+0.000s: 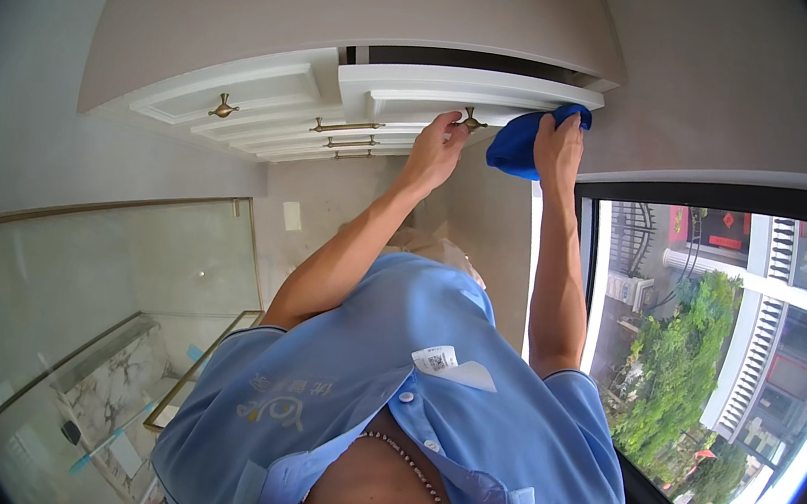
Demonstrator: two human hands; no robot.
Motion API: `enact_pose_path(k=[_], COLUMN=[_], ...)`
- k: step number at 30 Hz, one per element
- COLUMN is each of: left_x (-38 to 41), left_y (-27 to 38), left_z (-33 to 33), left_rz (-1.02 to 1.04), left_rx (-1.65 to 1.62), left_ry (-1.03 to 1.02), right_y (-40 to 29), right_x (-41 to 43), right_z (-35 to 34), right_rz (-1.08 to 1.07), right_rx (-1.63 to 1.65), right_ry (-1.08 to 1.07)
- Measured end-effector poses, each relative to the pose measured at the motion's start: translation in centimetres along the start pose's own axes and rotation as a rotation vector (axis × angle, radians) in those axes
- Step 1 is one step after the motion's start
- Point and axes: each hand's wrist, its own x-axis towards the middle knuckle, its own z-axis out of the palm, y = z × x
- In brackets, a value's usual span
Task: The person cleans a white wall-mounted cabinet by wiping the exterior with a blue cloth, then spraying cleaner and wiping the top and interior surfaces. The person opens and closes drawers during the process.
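My left hand [437, 152] has its thumb and fingertips closed on the left end of a bronze-coloured knob [473, 121]. That knob is fixed to the front of a white drawer [423, 96], which is pulled partly out, with its dark inside showing above the front. My right hand [561, 147] holds a blue cloth [518, 145] against the drawer front's right end; part of the cloth folds up over the corner, and the rest hangs to the left of the hand.
A closed white drawer with a bronze knob [223, 107] is to the left, with several bar handles [347, 127] lower down. A black-framed window [720, 193] stands close on the right. Glass panels with brass-coloured edging [248, 248] are at the left, near a blue-handled tool [112, 439].
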Motion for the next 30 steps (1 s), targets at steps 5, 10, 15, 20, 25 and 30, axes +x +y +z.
enact_pose_path(k=[5, 10, 15, 20, 25, 30], left_x=[-0.4, -2.5, -5.4, -9.9, -15.1, -15.6], left_y=[0.4, -4.8, -8.9, -13.0, -13.0, -4.5], left_z=[-0.9, -3.3, -5.8, -10.0, -15.9, -17.3], left_rz=[-0.059, -0.197, -0.385, -0.388, -0.42, -0.261], left_rx=[-0.118, -0.097, 0.001, -0.107, -0.174, -0.524], left_ry=[0.016, -0.041, -0.131, -0.011, 0.113, 0.089], right_y=[-2.5, -8.4, -19.3, -21.0, -16.2, -12.5], right_x=[2.5, -0.3, -7.3, -9.3, -11.2, -13.6], right_z=[-1.2, 1.4, 5.8, 7.0, 8.7, 5.6], right_rz=[-0.043, -0.284, -0.485, -0.719, -0.626, 0.359], right_rx=[-0.25, -0.41, -0.3, -0.171, 0.266, 1.113], right_ry=[-0.148, -0.173, -0.219, -0.417, -0.792, -1.225])
